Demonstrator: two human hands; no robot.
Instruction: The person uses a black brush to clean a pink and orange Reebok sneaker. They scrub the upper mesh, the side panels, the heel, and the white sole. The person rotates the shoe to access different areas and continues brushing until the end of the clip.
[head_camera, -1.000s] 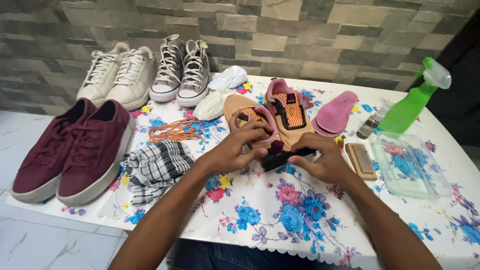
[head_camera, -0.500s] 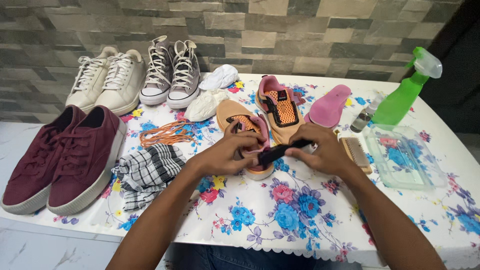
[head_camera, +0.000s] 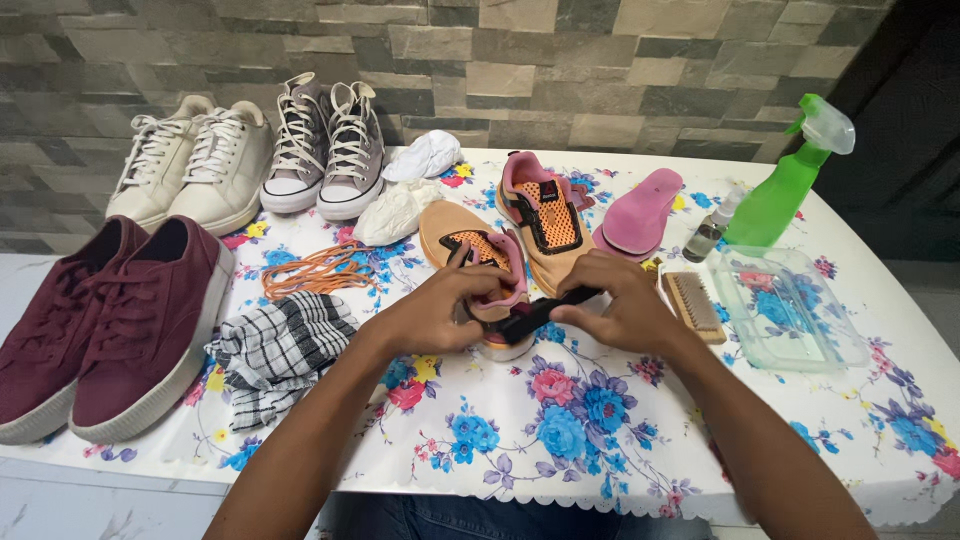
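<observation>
Gripping orange shoe (head_camera: 478, 262), left hand (head_camera: 440, 312) closed around heel end. Right hand (head_camera: 612, 305) closed on black brush (head_camera: 528, 316), brush head touching shoe between hands. Second shoe (head_camera: 545, 212) just beyond right hand; wooden brush (head_camera: 695, 304) beside it.

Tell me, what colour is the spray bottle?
The spray bottle is bright green with a pale, see-through trigger top, seen in the head view.

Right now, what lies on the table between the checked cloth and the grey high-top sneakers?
In the head view, a loose bundle of orange laces lies on the flowered tablecloth between the checked cloth and the grey high-top sneakers, apart from both.
</observation>
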